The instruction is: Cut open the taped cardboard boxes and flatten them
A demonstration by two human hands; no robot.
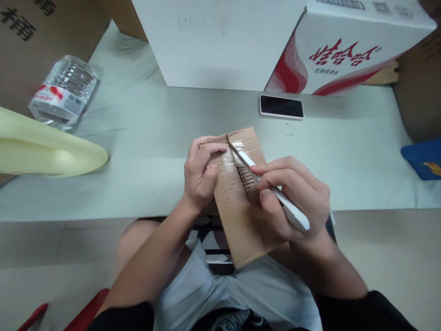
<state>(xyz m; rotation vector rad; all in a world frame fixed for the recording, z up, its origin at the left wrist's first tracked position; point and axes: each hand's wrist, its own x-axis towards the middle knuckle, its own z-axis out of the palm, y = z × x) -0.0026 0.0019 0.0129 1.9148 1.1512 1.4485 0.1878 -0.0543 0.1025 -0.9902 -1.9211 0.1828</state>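
A small brown cardboard box (pixel 237 216) sits at the near edge of the table, partly over my lap. My left hand (pixel 200 174) grips its left top flap, fingers curled over the taped seam. My right hand (pixel 292 197) holds a white pen-shaped cutter (pixel 275 193) like a pencil. Its tip rests on the clear tape at the seam near the far end of the box. The seam is partly split open along the middle.
A black phone (pixel 281 106) lies on the pale table (pixel 144 151) behind the box. A large white-and-red carton (pixel 324 50) stands at the back. A water bottle (pixel 64 92) lies on its side at left, near a yellow curved object (pixel 44 151). A blue item (pixel 422 158) is at right.
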